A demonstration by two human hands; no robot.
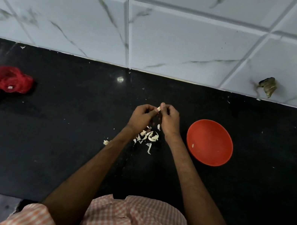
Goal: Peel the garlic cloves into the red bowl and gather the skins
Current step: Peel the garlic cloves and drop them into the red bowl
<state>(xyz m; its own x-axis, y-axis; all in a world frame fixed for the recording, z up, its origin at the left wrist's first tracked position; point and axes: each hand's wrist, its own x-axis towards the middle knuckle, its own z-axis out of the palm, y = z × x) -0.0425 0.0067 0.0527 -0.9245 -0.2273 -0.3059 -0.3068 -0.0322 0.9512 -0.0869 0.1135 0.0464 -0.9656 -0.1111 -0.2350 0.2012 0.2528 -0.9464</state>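
Though tiny, whitish garlic clove (158,108) btwn hands (141,117) (169,120)

Skins (148,136) near red bowl (211,137), clove (158,108) aloft

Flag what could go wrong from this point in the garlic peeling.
1. The left hand and right hand pinch the clove above the counter, beside the red bowl rather than over it; a slip could drop it into the pile of garlic bits.
2. A stray piece lies apart from that pile and might be missed when gathering.
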